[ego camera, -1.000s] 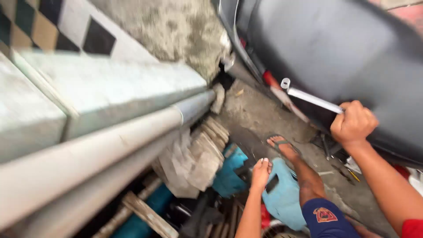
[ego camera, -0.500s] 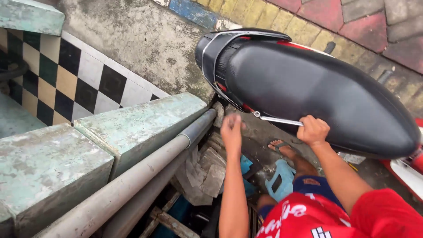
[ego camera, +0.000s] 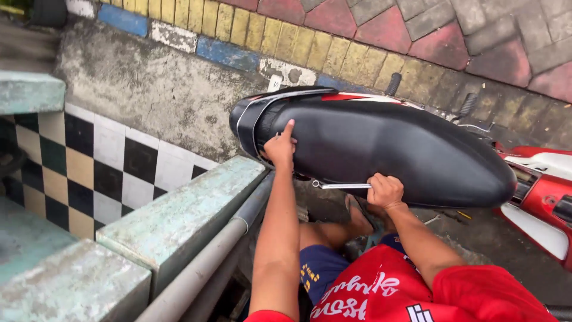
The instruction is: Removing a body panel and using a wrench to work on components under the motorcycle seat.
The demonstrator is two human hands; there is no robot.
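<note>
A motorbike with a long black seat (ego camera: 387, 149) and red and white body panels (ego camera: 539, 179) stands in front of me. My left hand (ego camera: 280, 146) rests on the rear end of the seat with the index finger stretched out. My right hand (ego camera: 384, 192) is closed around the handle of a metal wrench (ego camera: 339, 185) that lies level just under the seat's lower edge, its head pointing left. My red shirt and blue shorts fill the bottom of the view.
A pale green concrete ledge (ego camera: 179, 214) and a grey pipe (ego camera: 208, 262) run along my left. Behind them is a black, white and cream checkered tile wall (ego camera: 89, 161). Red and grey paving (ego camera: 417, 30) with a yellow and blue kerb (ego camera: 238, 36) lies beyond the motorbike.
My view has risen and taken in the whole seat. My left hand has gone from low by the ground up onto the seat's rear end. The right hand keeps the wrench under the seat.
</note>
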